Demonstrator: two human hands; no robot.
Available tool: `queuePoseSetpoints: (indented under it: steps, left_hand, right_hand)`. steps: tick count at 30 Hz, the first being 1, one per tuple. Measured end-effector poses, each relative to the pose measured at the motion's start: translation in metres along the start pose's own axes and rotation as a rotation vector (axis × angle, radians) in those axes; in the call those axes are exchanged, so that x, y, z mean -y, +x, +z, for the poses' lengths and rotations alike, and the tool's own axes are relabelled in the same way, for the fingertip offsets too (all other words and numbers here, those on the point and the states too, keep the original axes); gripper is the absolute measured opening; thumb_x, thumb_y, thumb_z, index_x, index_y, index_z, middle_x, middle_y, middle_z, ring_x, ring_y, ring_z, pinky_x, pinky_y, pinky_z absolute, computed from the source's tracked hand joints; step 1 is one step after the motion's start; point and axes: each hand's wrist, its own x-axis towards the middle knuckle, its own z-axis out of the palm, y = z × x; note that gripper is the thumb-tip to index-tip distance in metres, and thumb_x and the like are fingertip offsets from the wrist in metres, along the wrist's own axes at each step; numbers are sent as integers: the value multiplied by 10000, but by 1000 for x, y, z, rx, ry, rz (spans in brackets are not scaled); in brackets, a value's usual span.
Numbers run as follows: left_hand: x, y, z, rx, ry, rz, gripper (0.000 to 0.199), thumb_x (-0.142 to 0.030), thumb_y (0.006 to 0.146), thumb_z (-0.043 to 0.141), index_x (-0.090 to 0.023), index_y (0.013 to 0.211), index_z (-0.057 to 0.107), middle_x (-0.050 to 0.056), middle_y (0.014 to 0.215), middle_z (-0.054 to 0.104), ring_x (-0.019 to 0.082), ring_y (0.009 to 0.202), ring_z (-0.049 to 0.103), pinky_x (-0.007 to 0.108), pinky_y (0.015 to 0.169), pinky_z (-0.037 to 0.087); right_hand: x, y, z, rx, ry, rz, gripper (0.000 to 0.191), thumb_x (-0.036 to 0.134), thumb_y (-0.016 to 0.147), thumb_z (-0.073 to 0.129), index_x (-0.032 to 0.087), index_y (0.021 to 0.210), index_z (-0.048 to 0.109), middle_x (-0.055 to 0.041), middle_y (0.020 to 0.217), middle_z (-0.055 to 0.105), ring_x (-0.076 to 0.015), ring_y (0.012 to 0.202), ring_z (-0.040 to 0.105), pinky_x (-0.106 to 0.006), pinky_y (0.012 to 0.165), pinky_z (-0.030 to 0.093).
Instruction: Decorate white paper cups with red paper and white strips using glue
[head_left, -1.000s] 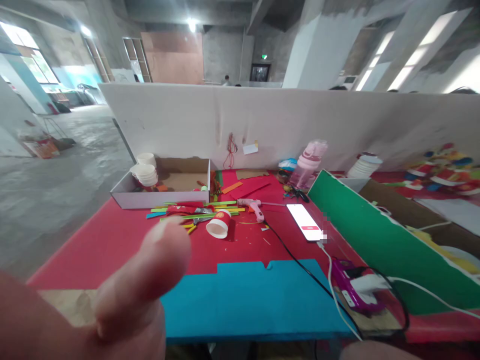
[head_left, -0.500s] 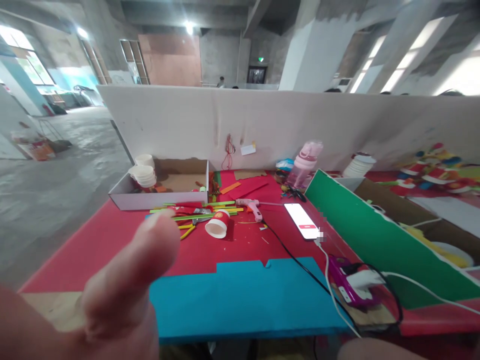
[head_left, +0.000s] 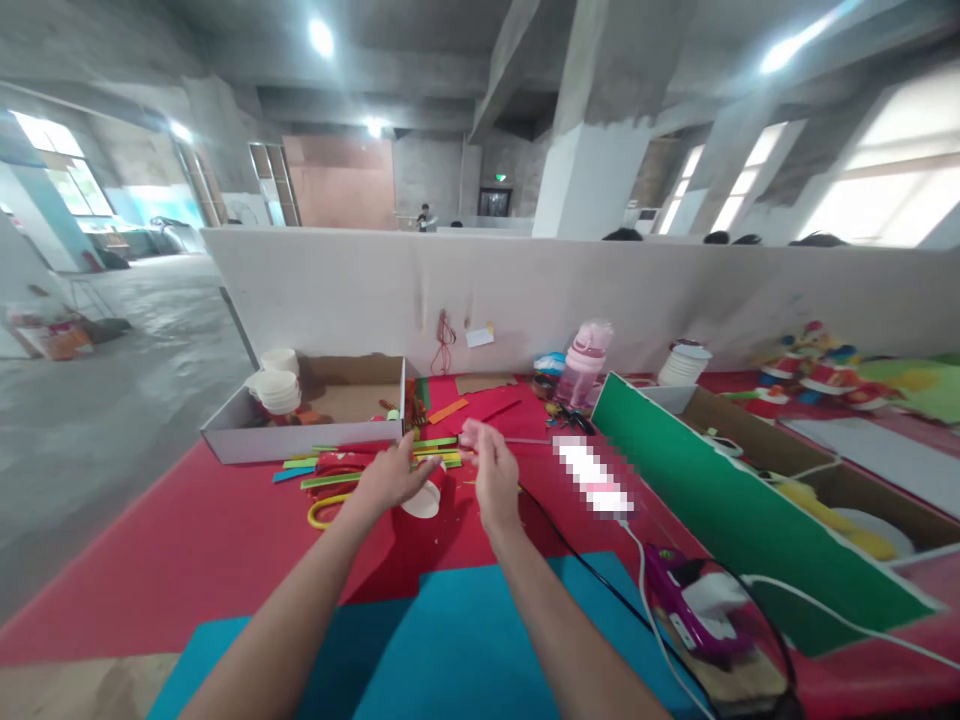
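Observation:
My left hand [head_left: 390, 474] is open, fingers spread, over the paper cup and the coloured strips [head_left: 330, 482]. The white and red paper cup [head_left: 422, 501] lies on its side under the thumb, partly hidden; I cannot tell whether the hand touches it. My right hand [head_left: 495, 475] is closed around the pink hot glue gun [head_left: 468, 438], whose handle is mostly hidden behind the fingers. From the gun a black cord [head_left: 574, 548] runs toward the lower right. Beside my left wrist lies a yellow-handled tool [head_left: 321, 512], partly covered.
A shallow white box [head_left: 300, 442] holding stacked paper cups [head_left: 274, 388] stands at the back left. A phone [head_left: 592, 475], a purple power strip [head_left: 694, 610] and a green-sided box [head_left: 720, 520] are to the right. Blue board [head_left: 465, 620] covers the front. A pink bottle [head_left: 586, 360] stands behind.
Both hands have reached forward from close to the camera to the middle of the table. My right hand has closed on the glue gun. The view has tilted upward.

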Motion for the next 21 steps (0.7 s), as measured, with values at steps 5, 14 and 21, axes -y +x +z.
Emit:
queuePoseSetpoints:
  steps: [5, 14, 21]
  left_hand:
    - [40, 7, 37, 115, -89, -65, 816, -502, 706, 654, -139, 1397, 413, 199, 1280, 591, 359, 1140, 576, 417, 938, 425]
    - [27, -14, 33, 152, -1004, 46, 808, -380, 744, 683, -203, 1452, 336, 116, 1357, 542, 274, 1123, 585, 308, 864, 503]
    - [29, -12, 36, 137, -711, 162, 749, -406, 783, 629, -182, 1438, 343, 129, 1354, 525, 275, 1124, 574, 334, 879, 505]
  right_hand:
    - [-75, 1, 2, 52, -117, 160, 487, 548, 885, 396, 157, 982, 670, -140, 988, 701, -241, 840, 659, -351, 668, 555]
    - [-61, -3, 1, 301, 278, 322, 455, 493, 832, 581, 232, 1204, 617, -63, 1212, 647, -235, 1120, 599, -392, 985, 462]
    - [-51, -7, 2, 349, 386, 336, 469, 405, 759, 699, 232, 1190, 637, -54, 1215, 651, -239, 1161, 581, -397, 1021, 445]
